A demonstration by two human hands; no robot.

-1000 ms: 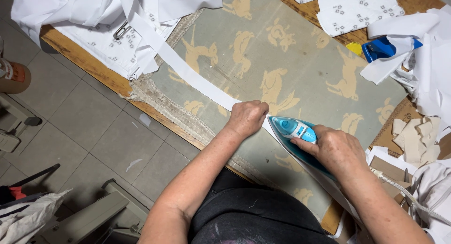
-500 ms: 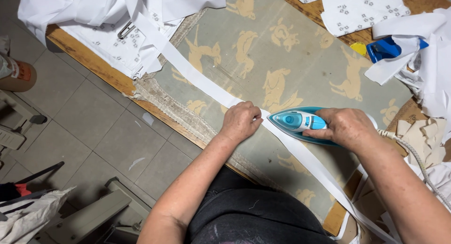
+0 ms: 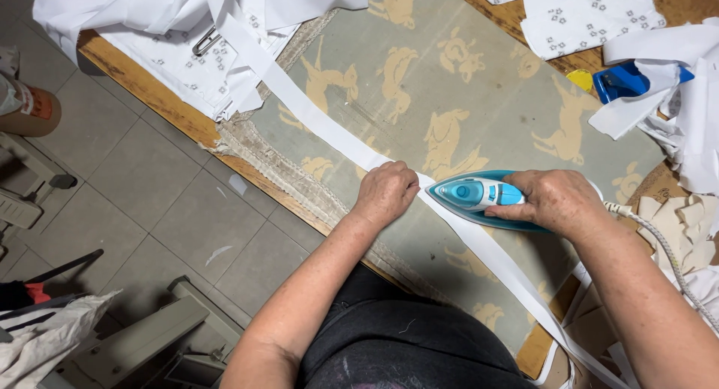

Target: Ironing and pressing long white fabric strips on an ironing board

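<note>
Pressing: white strip held flat by closed left hand at frame centre.
Iron: gripped by right hand; further strip judged next.

I see a blue stapler beside printed white cloth on the counter; grey tiled floor lies below.

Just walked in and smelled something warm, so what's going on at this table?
A person is ironing a long white fabric strip on a table covered with a grey-green animal-print cloth. The right hand grips a blue iron resting on the strip, while the left hand presses the strip down just ahead of the iron's tip. More white fabric pieces lie around the edges.
</note>
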